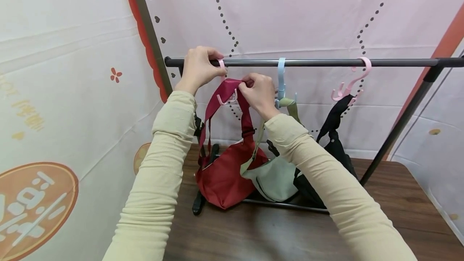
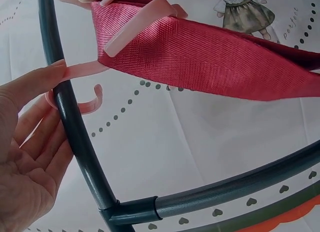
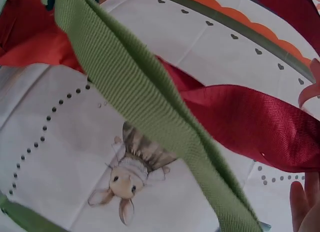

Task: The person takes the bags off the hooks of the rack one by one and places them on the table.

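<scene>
My left hand [image 1: 197,67] is at the left end of a black rail, pinching the stem of a pink hook [image 1: 221,63] that hangs over it. In the left wrist view the thumb and fingers lie either side of the rail [image 2: 80,137]. My right hand [image 1: 261,92] pinches the top of a crimson strap [image 1: 226,88], which lies over the hook's lower prongs. The strap runs down to a red bag [image 1: 228,176] resting at the rack's base. In the right wrist view a green strap [image 3: 135,86] crosses in front, and only part of my right hand [image 3: 305,207] shows.
A light blue hook [image 1: 281,75] carries a pale green bag [image 1: 279,178]. Farther right, another pink hook [image 1: 366,69] holds a black bag [image 1: 338,148]. The rack stands on a brown wooden table [image 1: 224,233], with patterned cloth [image 1: 297,19] behind and at the sides.
</scene>
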Tool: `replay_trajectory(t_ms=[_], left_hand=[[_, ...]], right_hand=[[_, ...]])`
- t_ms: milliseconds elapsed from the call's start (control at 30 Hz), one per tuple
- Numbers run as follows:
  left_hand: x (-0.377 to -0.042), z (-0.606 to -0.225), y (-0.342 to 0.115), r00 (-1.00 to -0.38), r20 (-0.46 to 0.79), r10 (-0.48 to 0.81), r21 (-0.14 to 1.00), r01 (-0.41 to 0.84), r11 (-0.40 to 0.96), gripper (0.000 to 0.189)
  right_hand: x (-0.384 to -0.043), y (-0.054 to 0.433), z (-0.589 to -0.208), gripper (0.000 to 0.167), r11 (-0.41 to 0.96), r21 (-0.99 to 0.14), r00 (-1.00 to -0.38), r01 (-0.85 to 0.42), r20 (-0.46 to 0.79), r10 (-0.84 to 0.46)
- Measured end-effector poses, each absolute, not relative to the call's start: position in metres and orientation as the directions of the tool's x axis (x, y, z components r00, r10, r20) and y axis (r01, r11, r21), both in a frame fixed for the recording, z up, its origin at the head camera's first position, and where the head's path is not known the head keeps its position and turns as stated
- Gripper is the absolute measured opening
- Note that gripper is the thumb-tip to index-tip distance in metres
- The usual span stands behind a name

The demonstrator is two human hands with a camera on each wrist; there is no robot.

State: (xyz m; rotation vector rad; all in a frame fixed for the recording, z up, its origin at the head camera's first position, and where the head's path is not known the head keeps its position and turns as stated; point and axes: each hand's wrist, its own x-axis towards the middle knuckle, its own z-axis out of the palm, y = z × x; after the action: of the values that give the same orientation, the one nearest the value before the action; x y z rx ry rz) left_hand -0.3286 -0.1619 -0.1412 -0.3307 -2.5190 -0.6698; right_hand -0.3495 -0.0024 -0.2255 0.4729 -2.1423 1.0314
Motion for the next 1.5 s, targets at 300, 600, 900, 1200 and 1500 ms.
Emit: replay_trajectory(t_ms=[300,600,900,1200,1500], left_hand=[[-0.329,-0.142,-0.162,-0.841,0.531,0.102,0.382,0.344,0.858,0.036],[-0.33,-0.141,-0.162,-0.845,0.526,0.1,0.376,0.336,0.864,0.035],[-0.331,-0.138,-0.163,-0.865,0.494,0.083,0.4,0.311,0.862,0.035],[-0.331,-0.136,-0.163,-0.859,0.505,0.086,0.386,0.313,0.868,0.033],[-0.331,-0.134,-0.162,-0.863,0.496,0.094,0.371,0.308,0.876,0.032]], right_hand=[[-0.343,-0.007,-0.226,0.012,0.528,-0.421,-0.504,-0.738,0.863,-0.017],[-0.337,-0.011,-0.223,0.012,0.576,-0.313,-0.423,-0.755,0.904,-0.063],[-0.334,-0.017,-0.218,0.009,0.608,0.033,-0.152,-0.793,0.956,-0.251],[-0.335,-0.018,-0.208,0.012,0.568,0.275,0.03,-0.776,0.915,-0.403],[-0.34,-0.002,-0.199,0.012,0.491,0.487,0.17,-0.723,0.813,-0.557]])
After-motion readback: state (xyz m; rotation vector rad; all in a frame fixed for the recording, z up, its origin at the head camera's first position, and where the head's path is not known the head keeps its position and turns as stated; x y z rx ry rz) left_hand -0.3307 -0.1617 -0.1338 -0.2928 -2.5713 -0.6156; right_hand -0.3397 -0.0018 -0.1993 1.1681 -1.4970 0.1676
